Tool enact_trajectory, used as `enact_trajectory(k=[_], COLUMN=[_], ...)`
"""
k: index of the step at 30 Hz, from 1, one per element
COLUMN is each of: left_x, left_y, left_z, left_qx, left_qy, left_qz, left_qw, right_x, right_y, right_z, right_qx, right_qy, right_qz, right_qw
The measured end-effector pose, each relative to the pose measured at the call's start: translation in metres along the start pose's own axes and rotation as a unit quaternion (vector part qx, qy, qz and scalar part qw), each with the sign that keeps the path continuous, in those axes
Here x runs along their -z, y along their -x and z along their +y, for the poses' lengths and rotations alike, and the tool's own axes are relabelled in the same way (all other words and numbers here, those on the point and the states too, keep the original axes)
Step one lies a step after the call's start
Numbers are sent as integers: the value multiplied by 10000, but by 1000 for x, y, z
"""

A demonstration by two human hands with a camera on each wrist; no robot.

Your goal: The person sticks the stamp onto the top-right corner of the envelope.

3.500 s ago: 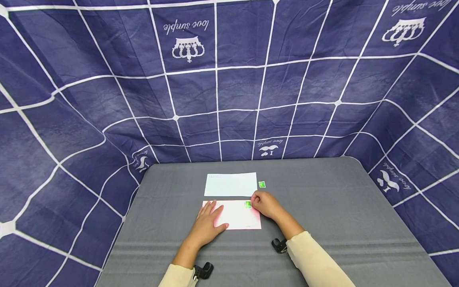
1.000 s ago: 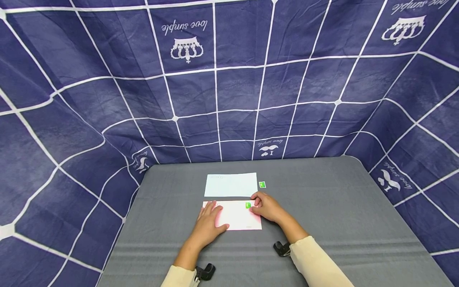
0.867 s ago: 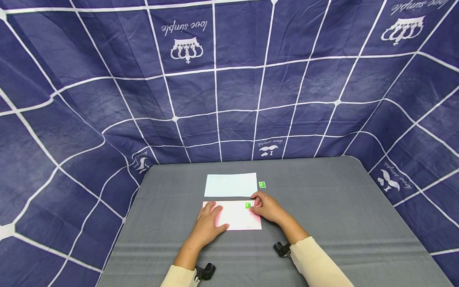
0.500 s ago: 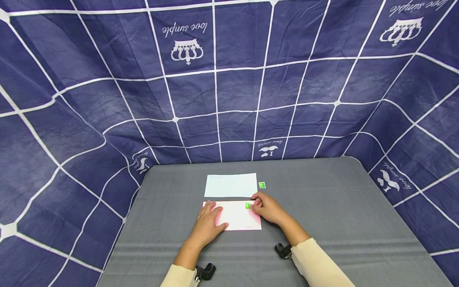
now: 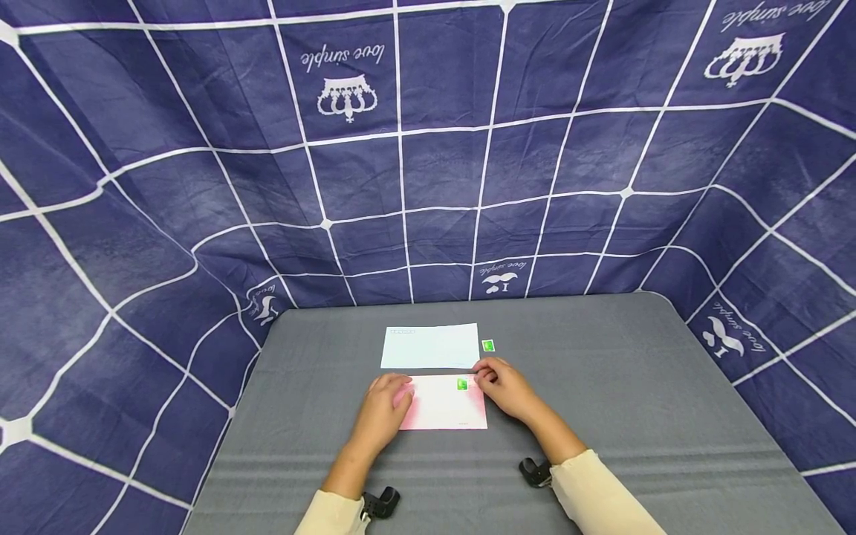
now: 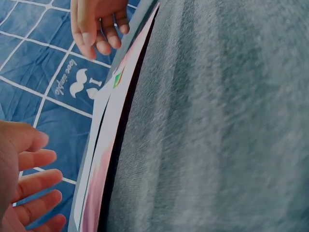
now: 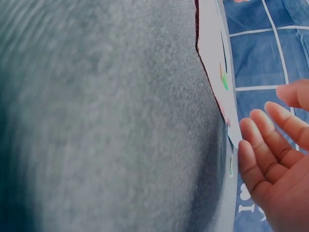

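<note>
A pink-and-white envelope (image 5: 441, 405) lies flat before me, with a green postage stamp (image 5: 462, 384) at its upper right corner. My left hand (image 5: 383, 409) is over the envelope's left end; in the left wrist view its fingers (image 6: 41, 179) are loosely bent and hold nothing. Near the upper right corner is my right hand (image 5: 510, 390), off the stamp. The right wrist view shows that hand's fingers (image 7: 260, 140) relaxed, with nothing between them. Just behind lies a pale envelope (image 5: 431, 346), and a loose green stamp (image 5: 488, 345) sits beside its right edge.
A grey cloth (image 5: 602, 416) covers the table. Blue curtains with white lines (image 5: 441, 171) rise at the back and on both sides. Each wrist wears a black device, seen at the left wrist strap (image 5: 381, 503) and right wrist strap (image 5: 535, 472).
My left hand, spread on the pink envelope before, has lifted and drawn its fingers together. The right hand has moved from the stamp's edge slightly to the right. Both envelopes stayed put.
</note>
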State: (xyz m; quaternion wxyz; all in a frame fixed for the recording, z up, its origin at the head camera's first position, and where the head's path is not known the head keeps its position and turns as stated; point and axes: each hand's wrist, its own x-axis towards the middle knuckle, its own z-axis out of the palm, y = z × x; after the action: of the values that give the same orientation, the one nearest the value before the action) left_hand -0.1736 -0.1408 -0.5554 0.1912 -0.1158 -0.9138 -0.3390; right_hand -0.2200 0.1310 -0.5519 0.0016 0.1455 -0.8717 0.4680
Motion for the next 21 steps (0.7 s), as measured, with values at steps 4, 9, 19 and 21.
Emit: enact_trajectory(k=[4, 9, 19, 21], left_x=[3, 5, 9, 9], left_y=[-4, -8, -19, -22], left_z=[-1, -1, -4, -6], left_qx=[85, 91, -19, 52], left_qy=[95, 99, 76, 82], left_qz=[166, 26, -240, -360], left_qw=[9998, 9999, 9997, 9993], right_x=[2, 8, 17, 18], right_y=[1, 2, 0, -2], right_z=[2, 2, 5, 5], right_qx=[180, 126, 136, 94], right_qy=[45, 245, 650, 640], right_qz=[305, 566, 612, 601], right_qw=[9994, 9980, 9959, 9961])
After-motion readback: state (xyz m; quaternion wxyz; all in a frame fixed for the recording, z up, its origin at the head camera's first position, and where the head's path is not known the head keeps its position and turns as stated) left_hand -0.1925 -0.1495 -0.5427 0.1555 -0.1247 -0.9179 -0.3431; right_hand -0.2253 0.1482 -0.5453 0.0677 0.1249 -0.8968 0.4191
